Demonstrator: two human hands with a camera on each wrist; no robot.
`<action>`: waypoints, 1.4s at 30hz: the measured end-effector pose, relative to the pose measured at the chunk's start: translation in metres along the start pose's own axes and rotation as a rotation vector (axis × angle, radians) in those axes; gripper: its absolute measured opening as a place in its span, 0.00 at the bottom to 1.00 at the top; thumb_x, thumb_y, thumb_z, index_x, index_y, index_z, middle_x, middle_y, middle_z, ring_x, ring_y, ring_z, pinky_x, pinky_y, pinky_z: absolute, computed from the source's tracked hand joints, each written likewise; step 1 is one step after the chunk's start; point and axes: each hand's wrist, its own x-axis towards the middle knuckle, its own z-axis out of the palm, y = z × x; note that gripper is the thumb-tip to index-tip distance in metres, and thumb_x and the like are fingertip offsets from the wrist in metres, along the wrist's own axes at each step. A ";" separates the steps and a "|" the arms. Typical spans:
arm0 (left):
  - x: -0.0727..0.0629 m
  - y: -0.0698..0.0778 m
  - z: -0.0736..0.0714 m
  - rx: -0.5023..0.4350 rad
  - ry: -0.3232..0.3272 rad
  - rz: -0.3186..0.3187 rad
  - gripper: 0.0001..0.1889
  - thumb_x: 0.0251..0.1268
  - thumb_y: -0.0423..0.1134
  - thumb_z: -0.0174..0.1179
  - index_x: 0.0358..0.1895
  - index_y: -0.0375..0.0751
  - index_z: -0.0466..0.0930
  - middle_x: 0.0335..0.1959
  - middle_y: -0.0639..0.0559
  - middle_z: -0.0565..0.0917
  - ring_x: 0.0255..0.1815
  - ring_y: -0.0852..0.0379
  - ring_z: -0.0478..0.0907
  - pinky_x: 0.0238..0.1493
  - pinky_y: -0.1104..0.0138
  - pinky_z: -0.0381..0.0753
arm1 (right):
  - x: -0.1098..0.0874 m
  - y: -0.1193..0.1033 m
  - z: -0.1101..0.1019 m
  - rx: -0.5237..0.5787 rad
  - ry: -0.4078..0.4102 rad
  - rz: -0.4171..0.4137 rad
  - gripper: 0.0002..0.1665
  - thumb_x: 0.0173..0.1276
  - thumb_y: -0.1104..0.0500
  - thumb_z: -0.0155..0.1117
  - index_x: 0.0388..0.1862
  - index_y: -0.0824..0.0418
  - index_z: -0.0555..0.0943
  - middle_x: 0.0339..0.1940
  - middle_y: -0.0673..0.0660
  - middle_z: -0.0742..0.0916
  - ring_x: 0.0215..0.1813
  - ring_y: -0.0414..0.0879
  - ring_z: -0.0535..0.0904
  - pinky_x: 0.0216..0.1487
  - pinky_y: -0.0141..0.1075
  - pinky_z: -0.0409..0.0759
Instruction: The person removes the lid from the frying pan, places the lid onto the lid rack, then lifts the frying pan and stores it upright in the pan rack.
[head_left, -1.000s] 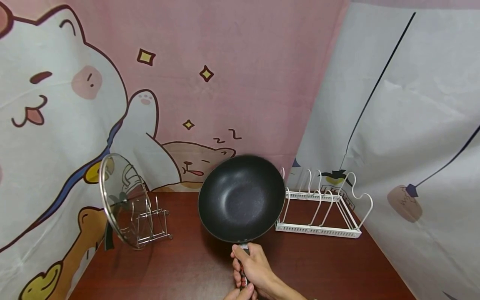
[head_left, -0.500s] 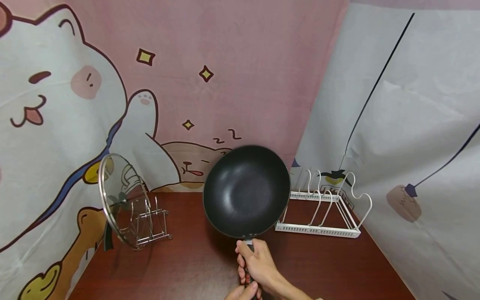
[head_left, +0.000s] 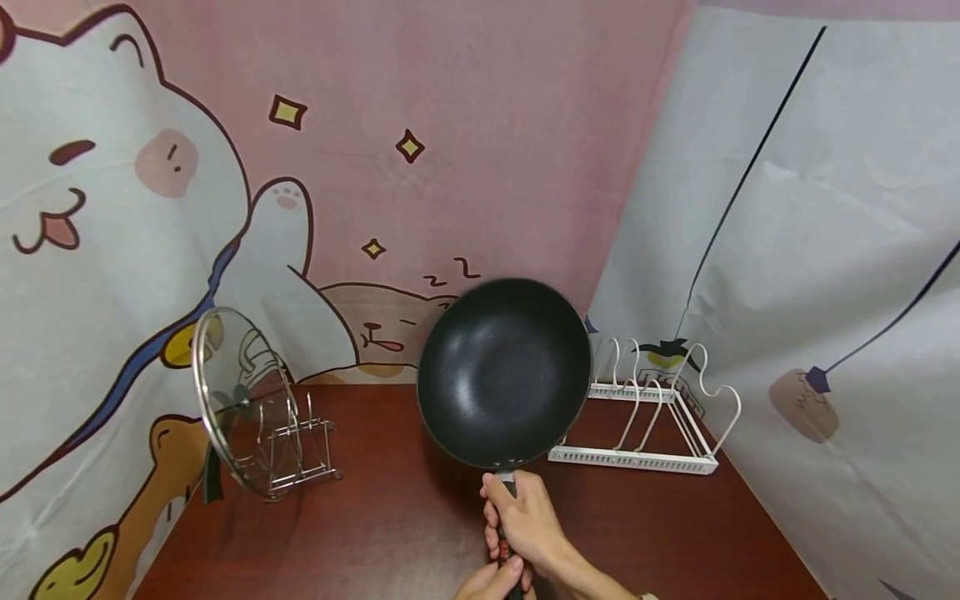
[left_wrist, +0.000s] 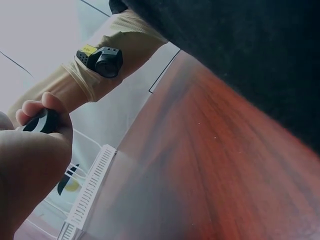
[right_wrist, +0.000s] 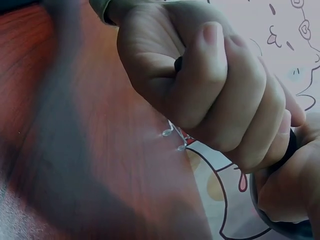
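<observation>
A dark nonstick wok is held tilted above the table, its inner face towards me. My right hand grips the handle close to the pan, thumb along the top. Behind it, at the bottom of the head view, my left hand holds the rear of the same handle. In the right wrist view, the curled fingers of the left hand wrap the handle, and the right hand shows at the right edge. The black handle end appears in the left wrist view.
On the left, a glass lid with a metal rim stands in a small wire rack. A white rack with upright wire dividers stands at the right, partly behind the wok. The reddish-brown tabletop meets printed cloth at the back.
The wok has risen and shifted a little to the right, with both hands moving along on its handle. The lid and the racks stay where they were.
</observation>
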 end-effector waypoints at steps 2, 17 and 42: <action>0.002 0.000 0.000 0.014 -0.010 -0.002 0.35 0.97 0.52 0.42 0.50 0.14 0.46 0.33 0.70 0.81 0.29 0.77 0.75 0.33 0.81 0.74 | 0.000 -0.001 -0.002 -0.007 0.005 -0.001 0.19 0.91 0.50 0.59 0.42 0.63 0.77 0.19 0.52 0.82 0.14 0.41 0.80 0.17 0.34 0.81; 0.013 0.007 0.016 -0.036 0.022 -0.030 0.19 0.97 0.52 0.41 0.40 0.47 0.67 0.30 0.66 0.75 0.26 0.74 0.69 0.30 0.79 0.70 | -0.004 -0.014 -0.013 -0.132 0.064 -0.057 0.20 0.91 0.52 0.59 0.40 0.65 0.78 0.15 0.54 0.83 0.13 0.43 0.81 0.17 0.41 0.85; 0.033 0.026 0.030 -0.202 0.072 -0.216 0.14 0.88 0.51 0.45 0.37 0.56 0.68 0.19 0.67 0.67 0.22 0.70 0.61 0.30 0.75 0.65 | -0.002 -0.031 -0.026 -0.357 0.240 -0.120 0.19 0.89 0.53 0.61 0.36 0.63 0.83 0.16 0.56 0.86 0.14 0.45 0.85 0.20 0.35 0.82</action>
